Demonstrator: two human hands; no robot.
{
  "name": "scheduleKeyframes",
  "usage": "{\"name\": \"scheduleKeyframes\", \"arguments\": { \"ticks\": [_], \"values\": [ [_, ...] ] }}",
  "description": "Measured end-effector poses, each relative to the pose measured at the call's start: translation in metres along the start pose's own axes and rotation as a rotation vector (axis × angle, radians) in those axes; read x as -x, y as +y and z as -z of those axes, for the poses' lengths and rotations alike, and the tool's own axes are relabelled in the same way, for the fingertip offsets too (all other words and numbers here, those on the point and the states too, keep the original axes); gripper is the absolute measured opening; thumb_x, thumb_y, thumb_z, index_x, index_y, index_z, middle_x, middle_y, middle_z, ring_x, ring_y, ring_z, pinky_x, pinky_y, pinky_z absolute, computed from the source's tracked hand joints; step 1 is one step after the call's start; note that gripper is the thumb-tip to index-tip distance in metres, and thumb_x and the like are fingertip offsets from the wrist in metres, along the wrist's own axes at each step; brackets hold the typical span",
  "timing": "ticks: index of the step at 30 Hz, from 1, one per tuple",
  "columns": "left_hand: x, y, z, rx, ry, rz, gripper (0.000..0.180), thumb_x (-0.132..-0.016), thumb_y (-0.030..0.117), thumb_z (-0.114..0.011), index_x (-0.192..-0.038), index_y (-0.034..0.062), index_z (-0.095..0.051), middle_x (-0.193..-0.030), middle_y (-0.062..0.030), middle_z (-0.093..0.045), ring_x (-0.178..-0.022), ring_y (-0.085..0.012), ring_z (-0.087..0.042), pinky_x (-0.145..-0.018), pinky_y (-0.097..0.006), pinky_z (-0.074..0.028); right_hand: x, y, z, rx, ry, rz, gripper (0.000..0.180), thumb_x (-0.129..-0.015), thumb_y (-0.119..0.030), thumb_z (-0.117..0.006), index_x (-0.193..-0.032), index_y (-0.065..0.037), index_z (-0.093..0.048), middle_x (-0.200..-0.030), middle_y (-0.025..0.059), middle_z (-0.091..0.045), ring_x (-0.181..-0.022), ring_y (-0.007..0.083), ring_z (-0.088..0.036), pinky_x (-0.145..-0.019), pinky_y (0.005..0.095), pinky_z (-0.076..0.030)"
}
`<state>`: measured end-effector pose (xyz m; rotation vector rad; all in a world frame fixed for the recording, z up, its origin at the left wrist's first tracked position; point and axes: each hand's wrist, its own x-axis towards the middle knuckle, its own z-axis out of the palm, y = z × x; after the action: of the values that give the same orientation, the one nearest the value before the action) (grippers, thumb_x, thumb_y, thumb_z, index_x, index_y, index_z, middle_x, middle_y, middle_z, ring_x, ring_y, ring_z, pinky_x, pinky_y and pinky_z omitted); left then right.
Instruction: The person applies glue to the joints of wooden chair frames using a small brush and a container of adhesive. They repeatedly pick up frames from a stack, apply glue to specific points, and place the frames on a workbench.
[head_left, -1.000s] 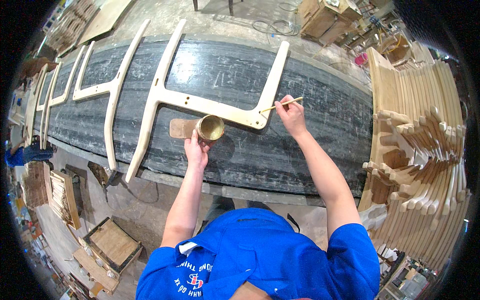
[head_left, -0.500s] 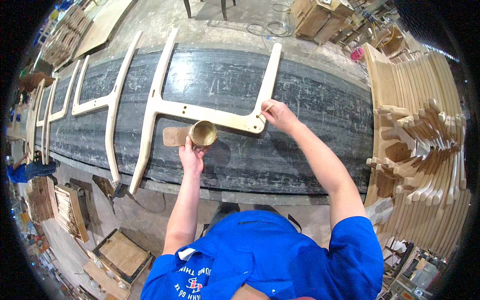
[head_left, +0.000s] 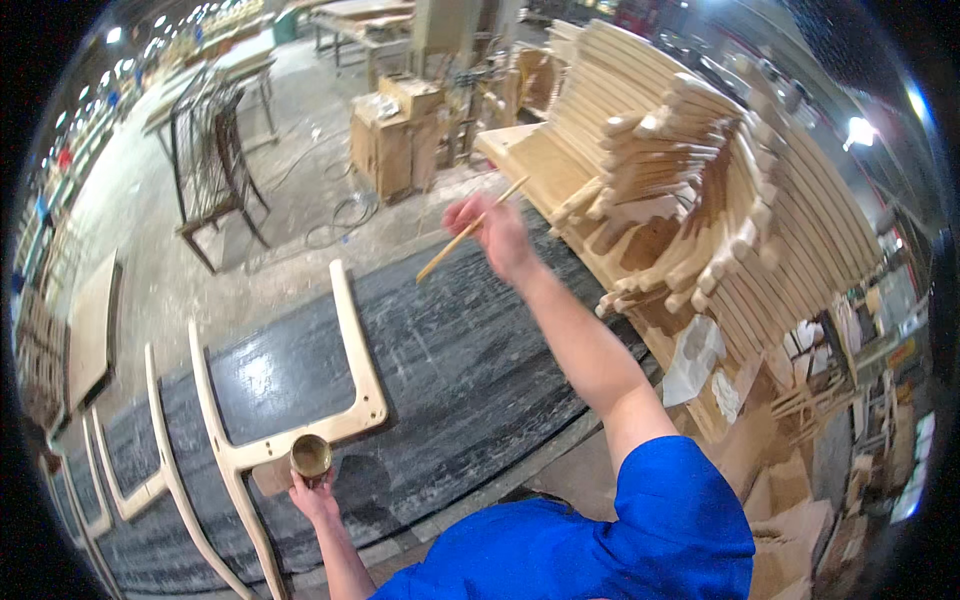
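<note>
My left hand (head_left: 317,499) is closed round a small round cup (head_left: 311,456), its open top facing up and the inside brownish. A flat brown piece (head_left: 270,476) sticks out beside the cup; whether it is joined to it I cannot tell. Raised over the far right part of the dark table, my right hand (head_left: 497,238) grips a thin wooden stick (head_left: 450,256) and is slightly blurred. A pale, H-like wooden chair frame (head_left: 290,438) lies close by the cup, with small dark holes at its right corner.
More wooden frames (head_left: 168,470) lie along the black table (head_left: 450,350) to the left. A tall stack of curved wooden parts (head_left: 690,190) stands at the right. Beyond the table are a dark chair (head_left: 205,170), a wooden box (head_left: 393,150) and a loose cable (head_left: 345,220).
My right hand has left the frame's corner and reached up and right toward the stack, stick still in it. The view has swung right; my left hand keeps the cup.
</note>
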<state>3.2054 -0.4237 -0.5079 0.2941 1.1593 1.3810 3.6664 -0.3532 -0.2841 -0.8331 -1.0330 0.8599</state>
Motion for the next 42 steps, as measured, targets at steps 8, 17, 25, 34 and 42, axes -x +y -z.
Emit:
{"name": "scheduleKeyframes", "arguments": {
  "ticks": [8,17,25,34,42],
  "values": [
    [0.022,-0.028,-0.108,-0.012,-0.207,0.003,0.032,-0.091,0.031,-0.049,-0.114,0.0093,-0.044,-0.115,-0.0118,-0.050,-0.096,-0.0291,-0.057,-0.067,-0.045,-0.053,-0.002,-0.160,0.226,-0.156,0.681,0.116,0.023,-0.091,-0.031,-0.046,-0.082,-0.010,-0.052,-0.069,0.0053,-0.059,-0.046,0.0098,-0.044,-0.034,0.0207,-0.027],
    [0.091,-0.065,-0.243,-0.037,-0.445,-0.070,0.030,-0.092,0.025,-0.047,-0.117,0.0086,-0.042,-0.110,-0.0084,-0.054,-0.096,-0.0240,-0.057,-0.069,-0.040,-0.053,-0.065,-0.136,0.288,-0.411,0.683,0.080,0.044,-0.090,-0.057,-0.033,-0.079,-0.016,-0.042,-0.064,0.0076,-0.057,-0.041,0.0088,-0.037,-0.033,0.0201,-0.021],
    [0.112,-0.078,-0.202,-0.149,-0.238,-0.055,0.032,-0.090,0.025,-0.051,-0.117,0.0105,-0.044,-0.112,-0.0094,-0.053,-0.095,-0.0268,-0.058,-0.064,-0.044,-0.053,-0.114,-0.132,0.290,-0.246,0.512,-0.079,0.049,-0.092,-0.057,-0.024,-0.077,-0.014,-0.041,-0.082,0.0153,-0.063,-0.046,0.0098,-0.038,-0.034,0.0212,-0.022],
    [0.117,-0.078,-0.175,-0.253,-0.263,-0.171,0.033,-0.092,0.025,-0.047,-0.118,0.0066,-0.040,-0.115,-0.0129,-0.052,-0.097,-0.0285,-0.059,-0.067,-0.044,-0.056,-0.073,-0.106,0.293,-0.189,0.647,-0.112,0.027,-0.088,-0.034,-0.050,-0.074,-0.012,-0.045,-0.057,0.0010,-0.049,-0.038,0.0083,-0.031,-0.033,0.0221,-0.022],
    [0.122,-0.080,-0.137,-0.122,-0.147,-0.076,0.037,-0.090,0.029,-0.048,-0.121,0.0104,-0.039,-0.119,-0.0132,-0.048,-0.096,-0.0317,-0.057,-0.068,-0.045,-0.053,0.004,0.016,0.339,-0.404,0.874,-0.347,0.044,-0.087,-0.060,-0.038,-0.075,-0.018,-0.044,-0.053,-0.0038,-0.038,-0.036,0.0058,-0.027,-0.034,0.0212,-0.018]
  ]
}}
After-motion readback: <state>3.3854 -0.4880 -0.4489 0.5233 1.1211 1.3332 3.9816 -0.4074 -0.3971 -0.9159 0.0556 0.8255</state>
